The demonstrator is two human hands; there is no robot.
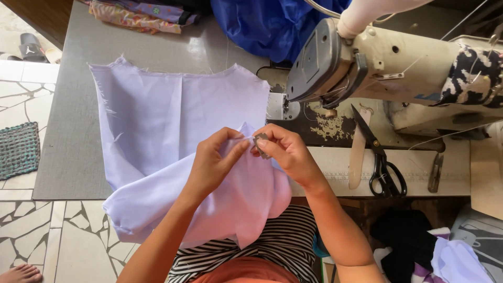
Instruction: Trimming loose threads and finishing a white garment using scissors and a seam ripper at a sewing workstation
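Observation:
A pale lilac cloth (173,120) lies over the grey table and hangs down into my lap. My left hand (215,160) pinches a fold of the cloth at its near right part. My right hand (285,152) meets it there, fingers closed on a small thin metal blade (261,142) held against the cloth's edge. Both hands sit in front of the sewing machine (387,68), just left of its needle plate (277,107).
Black scissors (380,157) and a small snipper (435,173) lie on the wooden machine table (335,167) at right. Blue cloth (267,23) and patterned fabric (136,15) are heaped at the back. A tiled floor and green mat (18,149) lie to the left.

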